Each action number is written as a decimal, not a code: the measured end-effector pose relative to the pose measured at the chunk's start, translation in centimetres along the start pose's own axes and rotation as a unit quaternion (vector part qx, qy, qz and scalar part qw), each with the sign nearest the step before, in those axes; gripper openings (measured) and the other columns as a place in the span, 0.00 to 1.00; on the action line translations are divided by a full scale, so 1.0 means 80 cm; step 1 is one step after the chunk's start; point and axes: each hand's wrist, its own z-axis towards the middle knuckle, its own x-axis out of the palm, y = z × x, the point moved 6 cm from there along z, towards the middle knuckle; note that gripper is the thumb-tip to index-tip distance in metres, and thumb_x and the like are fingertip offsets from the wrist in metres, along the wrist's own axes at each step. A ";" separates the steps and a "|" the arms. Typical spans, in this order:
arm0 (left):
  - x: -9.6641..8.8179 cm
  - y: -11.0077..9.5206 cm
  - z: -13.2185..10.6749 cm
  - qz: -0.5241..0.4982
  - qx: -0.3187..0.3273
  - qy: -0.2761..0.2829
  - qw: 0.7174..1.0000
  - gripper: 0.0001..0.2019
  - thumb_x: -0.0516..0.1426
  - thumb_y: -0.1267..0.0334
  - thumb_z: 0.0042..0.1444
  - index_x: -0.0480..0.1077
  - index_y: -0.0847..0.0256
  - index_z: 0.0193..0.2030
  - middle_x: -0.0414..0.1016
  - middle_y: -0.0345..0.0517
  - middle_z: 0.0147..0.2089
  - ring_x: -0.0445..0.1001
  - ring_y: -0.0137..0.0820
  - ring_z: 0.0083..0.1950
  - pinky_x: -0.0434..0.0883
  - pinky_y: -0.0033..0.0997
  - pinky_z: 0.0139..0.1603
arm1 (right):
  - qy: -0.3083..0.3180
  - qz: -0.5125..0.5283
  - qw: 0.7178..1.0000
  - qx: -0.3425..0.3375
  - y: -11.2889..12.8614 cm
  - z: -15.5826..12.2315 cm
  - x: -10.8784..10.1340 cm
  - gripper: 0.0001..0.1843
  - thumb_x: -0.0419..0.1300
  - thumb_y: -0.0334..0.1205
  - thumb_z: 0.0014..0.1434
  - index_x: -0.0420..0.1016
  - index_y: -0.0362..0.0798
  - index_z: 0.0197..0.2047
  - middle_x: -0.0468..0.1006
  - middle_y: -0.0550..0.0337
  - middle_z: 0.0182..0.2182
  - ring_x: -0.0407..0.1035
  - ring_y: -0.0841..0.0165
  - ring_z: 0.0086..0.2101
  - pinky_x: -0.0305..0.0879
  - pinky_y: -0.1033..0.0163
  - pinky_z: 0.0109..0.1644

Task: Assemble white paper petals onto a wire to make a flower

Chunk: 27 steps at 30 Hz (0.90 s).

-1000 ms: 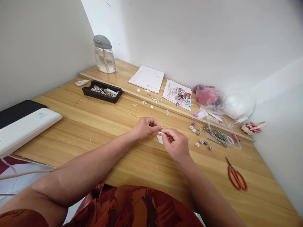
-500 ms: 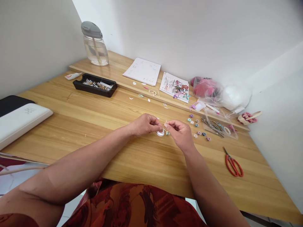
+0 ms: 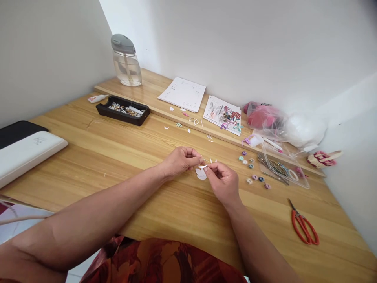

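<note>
Nearest, well to the right of the fingers, lie red-handled scissors (image 3: 300, 221). The left hand (image 3: 182, 162) has thumb and forefinger pinched on a thin wire (image 3: 206, 160), which stretches toward the right hand (image 3: 224, 181). That hand's fingertips meet beside a white curved strip (image 3: 202, 167); whether they grip it, I cannot tell. White petal-shaped pieces (image 3: 201, 174) show just below the fingers. Farther out to their right sit small thread spools (image 3: 255, 177). Beyond the fingertips, leftward, is a black tray (image 3: 118, 116) of beads (image 3: 125, 110); behind it stands a bottle (image 3: 127, 67).
</note>
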 end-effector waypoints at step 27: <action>0.016 0.003 -0.008 0.079 -0.016 0.096 0.992 0.10 0.65 0.59 0.43 0.75 0.65 0.29 0.71 0.39 0.23 0.58 0.19 0.20 0.54 0.22 0.20 | -0.030 -0.040 0.998 -0.045 0.012 0.002 -0.021 0.05 0.63 0.40 0.56 0.79 0.48 0.34 0.78 0.60 0.26 0.66 0.71 0.24 0.62 0.66 0.28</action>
